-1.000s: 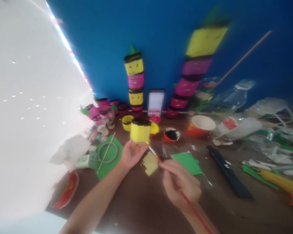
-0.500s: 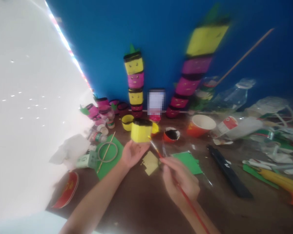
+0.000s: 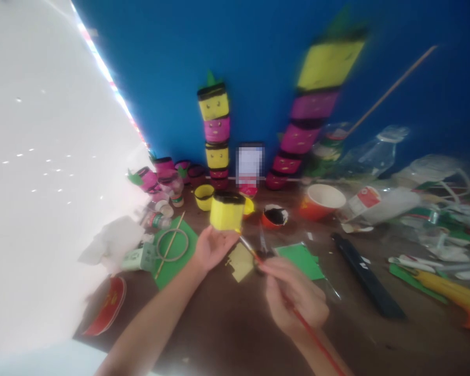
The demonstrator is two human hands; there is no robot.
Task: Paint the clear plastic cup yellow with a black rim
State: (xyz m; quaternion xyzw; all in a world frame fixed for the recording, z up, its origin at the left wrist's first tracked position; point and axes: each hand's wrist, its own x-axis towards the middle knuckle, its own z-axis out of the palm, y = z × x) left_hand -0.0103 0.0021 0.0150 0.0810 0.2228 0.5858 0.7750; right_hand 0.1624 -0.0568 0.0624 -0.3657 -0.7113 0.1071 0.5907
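My left hand (image 3: pixel 214 248) supports a yellow painted cup (image 3: pixel 226 214) with a black rim, its fingers under the base. In my right hand (image 3: pixel 295 292) is a paintbrush (image 3: pixel 313 334) with a long red handle, held pen-like. Its yellow-tipped bristles touch or nearly touch the cup's lower right edge. Behind the held cup sits a container of yellow paint (image 3: pixel 249 207), partly hidden. A small cup of black paint (image 3: pixel 274 215) stands to its right. Another yellow cup with a black rim (image 3: pixel 204 197) is at the left. Below the hands lies a cut piece of yellowish paper (image 3: pixel 241 262).
Two towers of painted cups (image 3: pixel 218 128) lean on the blue wall. At left are green paper (image 3: pixel 180 271), a tape ring (image 3: pixel 188 244) and a red lid-like piece (image 3: pixel 112 308). At right are a paper cup (image 3: pixel 323 202), a black box (image 3: pixel 366 277), a yellow tool (image 3: pixel 450 292) and plastic bottles (image 3: pixel 379 151).
The brush tip moved slightly up along the cup's right side, then back down to its lower edge. My right hand shifted slightly right and down. My left hand stayed nearly still.
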